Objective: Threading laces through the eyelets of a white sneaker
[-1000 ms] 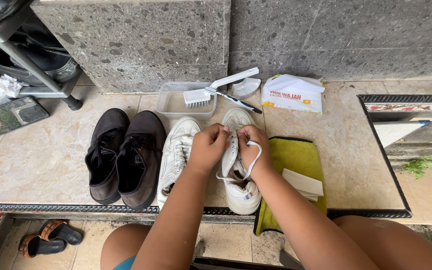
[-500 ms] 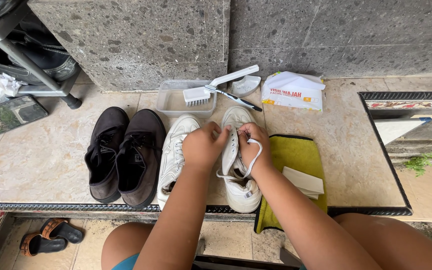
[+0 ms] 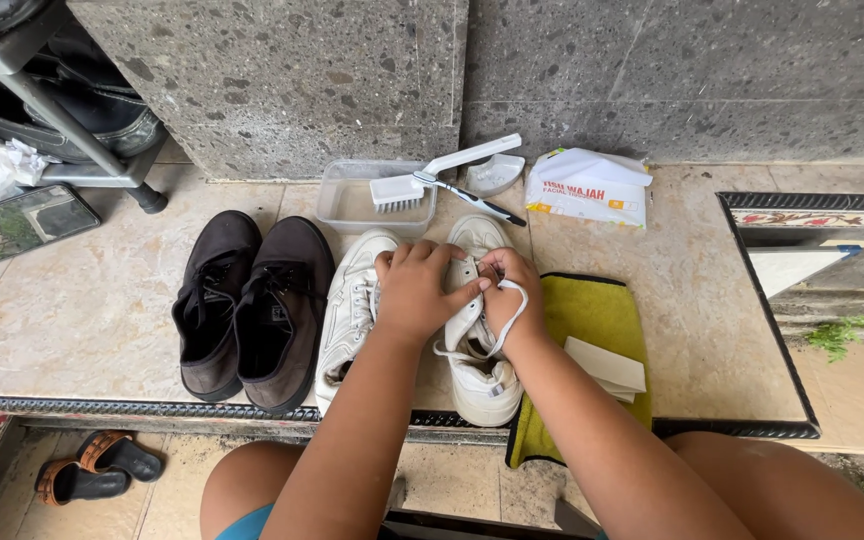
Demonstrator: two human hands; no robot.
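Left hand (image 3: 414,292) pressed on white shoe (image 3: 479,375), thumb pinning tongue. Right hand (image 3: 508,298) pinching lace (image 3: 514,310), loop draped over wrist. Shoe directly beneath both hands, long axis running away from body. Second white shoe (image 3: 350,305) just left.

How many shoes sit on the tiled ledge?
4: two dark shoes at left, one white shoe beside them, another white shoe under both hands.

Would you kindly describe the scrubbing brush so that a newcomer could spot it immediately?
Start at the speckled grey stone wall; at its foot sits a clear rectangular plastic tub. The white long-handled scrubbing brush lies across its right rim, bristles over the tub, thicker than the slim dark-handled brush beside it.
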